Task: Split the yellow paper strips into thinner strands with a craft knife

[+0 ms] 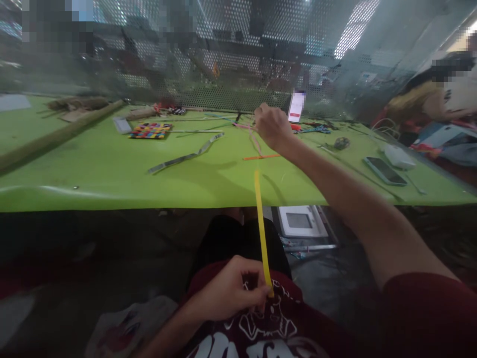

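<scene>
My left hand (242, 288) pinches the lower end of a flat yellow strip (262, 228) in front of my shirt. The strip rises past the table's front edge, and its upper end stands free over the green top. My right hand (273, 124) is raised over the table with its fingers closed. Whatever it holds, if anything, is hidden. Close by it lie a pink strip (255, 141) and an orange strip (261, 157). A grey folded strip (186, 155) lies to their left, behind it a multicoloured woven piece (151, 131).
A long pole (63, 134) lies along the left of the green table (93, 169). Farther back, a lit phone (295, 107) stands upright; another phone (385, 171) lies at the right beside a white case (398, 157). A person (421, 99) is at the right, and a perforated metal panel backs the table.
</scene>
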The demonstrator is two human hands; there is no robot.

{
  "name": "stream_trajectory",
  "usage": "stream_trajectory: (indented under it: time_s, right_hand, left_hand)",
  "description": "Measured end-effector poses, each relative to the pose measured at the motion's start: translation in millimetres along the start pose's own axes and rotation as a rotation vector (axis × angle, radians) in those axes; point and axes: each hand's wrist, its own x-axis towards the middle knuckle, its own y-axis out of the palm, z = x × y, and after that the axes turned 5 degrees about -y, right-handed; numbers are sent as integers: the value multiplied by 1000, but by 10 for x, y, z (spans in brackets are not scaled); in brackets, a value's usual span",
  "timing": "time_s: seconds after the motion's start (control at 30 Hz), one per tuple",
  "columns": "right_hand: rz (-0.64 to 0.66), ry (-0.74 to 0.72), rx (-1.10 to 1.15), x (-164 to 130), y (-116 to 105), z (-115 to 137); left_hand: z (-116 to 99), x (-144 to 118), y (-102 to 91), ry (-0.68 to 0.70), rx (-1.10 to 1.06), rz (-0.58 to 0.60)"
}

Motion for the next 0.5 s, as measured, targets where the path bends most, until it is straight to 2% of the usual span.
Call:
stream_trajectory:
  time_s: [0.13,0.23,0.4,0.5]
  right_hand:
    - [-12,58,-29,174,-32,-329]
    - [-32,105,-75,248,-84,-622]
    - [-92,242,-116,308,-249,-1227]
    - [-92,363,-133,259,-409,-1628]
  left_hand:
    - [98,-31,-7,-13,25,98]
    - [166,-58,-22,-35,20,117]
    - [260,-117,-66,-52,57,169]
    - [318,-163,-119,-84,65,153]
